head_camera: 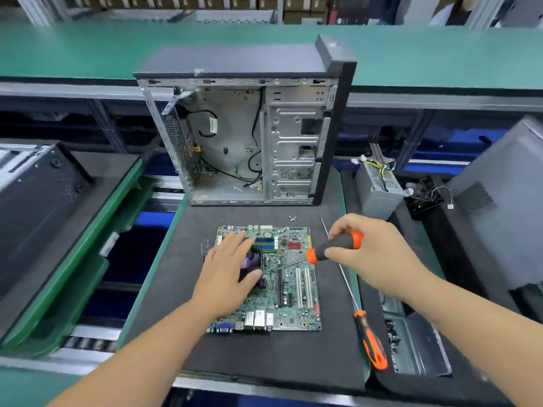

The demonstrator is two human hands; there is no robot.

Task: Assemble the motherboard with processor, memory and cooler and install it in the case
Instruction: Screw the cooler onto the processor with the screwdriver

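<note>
Your left hand lies flat over the cooler, fingers straight and spread, the palm pressing on its top while the fingertips reach toward the memory slots. The cooler sits on the left half of the motherboard, which lies flat on the black foam mat in front of you, its rear ports facing you.

Your right hand grips a black-and-orange screwdriver, fingers and thumb curled round the handle. The shaft slants down to the left and its tip meets the board just right of the cooler, near the silver heatsink.

A second, longer screwdriver lies on the mat just right of the board, handle toward you, shaft pointing away. A few loose screws lie on the mat beyond the board's far edge.

The open computer case stands upright at the far end of the mat, apart from the board, its open side facing you with loose black cables inside. To its right a grey power supply with a bundle of coloured wires stands off the mat. A tray of small parts sits at the right, beyond the long screwdriver; the contents are too blurred to name.
</note>
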